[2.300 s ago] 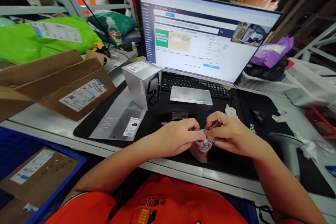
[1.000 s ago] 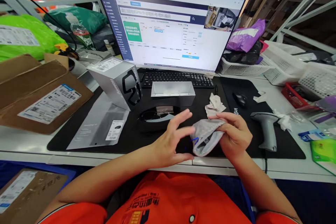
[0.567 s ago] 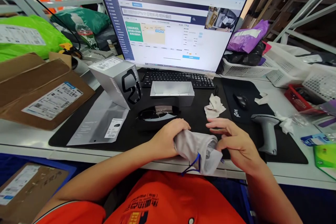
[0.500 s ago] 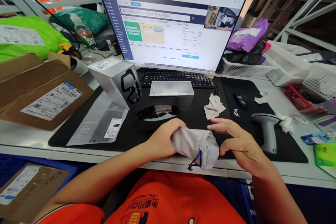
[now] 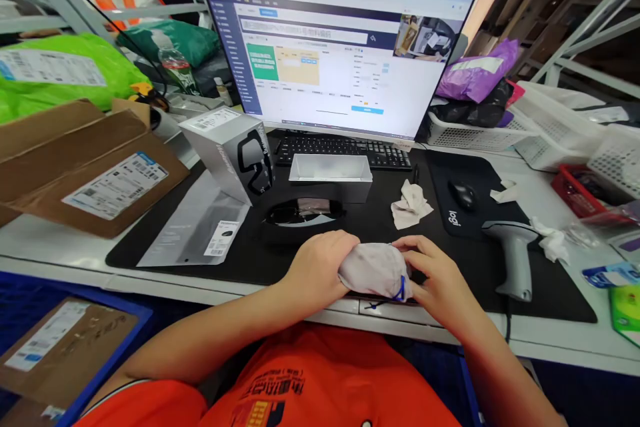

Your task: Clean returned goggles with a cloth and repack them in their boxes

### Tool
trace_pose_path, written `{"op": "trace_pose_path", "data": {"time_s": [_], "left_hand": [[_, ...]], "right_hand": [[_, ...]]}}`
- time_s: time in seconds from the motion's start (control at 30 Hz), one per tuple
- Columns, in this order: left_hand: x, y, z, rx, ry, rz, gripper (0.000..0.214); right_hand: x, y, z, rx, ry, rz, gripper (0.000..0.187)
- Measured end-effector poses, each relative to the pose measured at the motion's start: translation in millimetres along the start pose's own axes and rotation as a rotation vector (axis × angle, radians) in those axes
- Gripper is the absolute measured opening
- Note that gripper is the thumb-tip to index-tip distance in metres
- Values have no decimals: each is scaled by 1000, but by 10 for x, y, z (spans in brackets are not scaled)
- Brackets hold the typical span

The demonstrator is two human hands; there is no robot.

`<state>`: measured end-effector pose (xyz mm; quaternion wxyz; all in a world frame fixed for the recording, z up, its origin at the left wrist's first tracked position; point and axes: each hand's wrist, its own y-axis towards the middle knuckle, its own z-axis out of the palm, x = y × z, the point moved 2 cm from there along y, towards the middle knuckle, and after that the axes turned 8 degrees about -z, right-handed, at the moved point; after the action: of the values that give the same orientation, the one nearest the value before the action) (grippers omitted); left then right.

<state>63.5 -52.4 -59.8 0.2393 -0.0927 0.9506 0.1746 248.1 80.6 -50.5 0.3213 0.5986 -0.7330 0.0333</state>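
Both my hands hold a grey cloth pouch (image 5: 373,269) with a blue drawstring near the front edge of the black desk mat (image 5: 260,257). My left hand (image 5: 320,267) is closed on the pouch's left end. My right hand (image 5: 435,277) curls its fingers round the right end. Just beyond them a pair of dark sunglasses (image 5: 303,213) lies on the mat. A grey product box (image 5: 227,153) with a picture of glasses stands at the left, and an open grey box tray (image 5: 331,173) sits before the keyboard (image 5: 345,150).
A large monitor (image 5: 335,53) stands behind. A barcode scanner (image 5: 513,257), a mouse (image 5: 463,195) and a crumpled tissue (image 5: 410,203) lie to the right, with white baskets (image 5: 550,130) beyond. Cardboard boxes (image 5: 85,160) and a green parcel (image 5: 60,77) fill the left. A flat grey sleeve (image 5: 197,227) lies on the mat.
The pouch passed from my right hand into my left, was bunched up, and now both hands close on it. My view shifted slightly.
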Motion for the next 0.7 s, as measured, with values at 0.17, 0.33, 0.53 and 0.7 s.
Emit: {"op": "trace_pose_path", "data": {"time_s": [0.17, 0.33, 0.53, 0.7], "left_hand": [[31, -66, 67, 114, -63, -39, 48], [316, -281, 107, 150, -624, -189, 87], [460, -396, 383, 169, -1138, -568, 65], [535, -361, 307, 2, -1209, -670, 38]], "right_hand": [[-121, -55, 115, -154, 56, -132, 30], [-327, -190, 28, -353, 88, -19, 28], [-382, -204, 59, -398, 96, -9, 27], [-527, -216, -75, -433, 150, 24, 13]]}}
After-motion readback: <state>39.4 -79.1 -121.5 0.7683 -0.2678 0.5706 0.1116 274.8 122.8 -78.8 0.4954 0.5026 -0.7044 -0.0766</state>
